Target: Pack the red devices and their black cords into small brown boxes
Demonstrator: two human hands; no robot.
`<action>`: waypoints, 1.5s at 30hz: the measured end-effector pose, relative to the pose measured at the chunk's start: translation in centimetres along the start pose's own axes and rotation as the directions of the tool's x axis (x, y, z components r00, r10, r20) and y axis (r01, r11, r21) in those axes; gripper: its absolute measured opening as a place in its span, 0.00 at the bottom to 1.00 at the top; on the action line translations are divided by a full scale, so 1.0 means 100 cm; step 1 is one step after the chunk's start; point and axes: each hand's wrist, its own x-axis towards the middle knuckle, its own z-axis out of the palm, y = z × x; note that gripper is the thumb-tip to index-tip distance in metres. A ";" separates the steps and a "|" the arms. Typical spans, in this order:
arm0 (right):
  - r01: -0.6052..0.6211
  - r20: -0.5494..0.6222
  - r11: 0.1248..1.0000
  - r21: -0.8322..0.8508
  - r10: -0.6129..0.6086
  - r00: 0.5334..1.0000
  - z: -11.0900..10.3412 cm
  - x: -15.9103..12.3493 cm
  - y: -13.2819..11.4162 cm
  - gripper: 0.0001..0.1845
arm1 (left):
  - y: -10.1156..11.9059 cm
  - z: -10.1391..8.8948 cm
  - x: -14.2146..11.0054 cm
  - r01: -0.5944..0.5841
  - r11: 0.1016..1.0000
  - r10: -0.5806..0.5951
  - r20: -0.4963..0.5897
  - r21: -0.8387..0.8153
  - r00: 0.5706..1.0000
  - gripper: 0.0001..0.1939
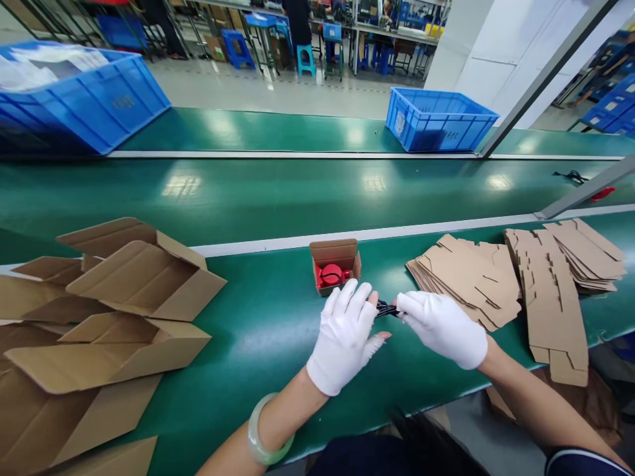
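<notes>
A small bundle of black cable lies between my two gloved hands, above the green work surface. My right hand pinches the cable at its right end. My left hand has its fingers stretched out and its thumb apart; the cable's left end meets its fingertips, partly hidden behind them. Just beyond my left fingers stands a small open cardboard box. Inside it sits a round red device with a dark cord or strip across it.
Opened cardboard boxes are stacked at the left. Flat cardboard blanks lie in piles at the right. Blue crates stand across the belt, near a slanting metal post. A black cable and red item lie far right.
</notes>
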 end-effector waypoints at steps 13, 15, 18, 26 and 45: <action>0.305 -0.609 0.865 0.398 0.000 0.793 0.009 0.056 -0.067 0.13 | 0.004 0.005 0.014 0.109 0.004 -0.634 0.081 -0.994 0.769 0.39; 0.266 -0.550 0.865 0.425 0.013 0.835 0.006 0.056 -0.067 0.13 | -0.002 0.004 0.011 0.119 -0.053 -0.646 0.124 -0.992 0.753 0.35; 0.164 -0.388 0.791 0.590 0.099 0.916 0.000 0.051 -0.059 0.17 | -0.012 0.001 0.009 0.120 -0.073 -0.659 0.138 -0.990 0.739 0.24; -0.081 -0.106 0.540 0.838 0.306 0.946 0.015 0.055 -0.061 0.16 | -0.024 0.000 0.015 0.265 0.132 -0.458 0.178 -0.955 0.871 0.23; -0.026 0.247 0.866 -0.499 0.172 0.954 -0.018 0.131 -0.064 0.12 | -0.059 0.016 0.015 0.087 0.959 -0.077 -0.047 0.269 0.996 0.08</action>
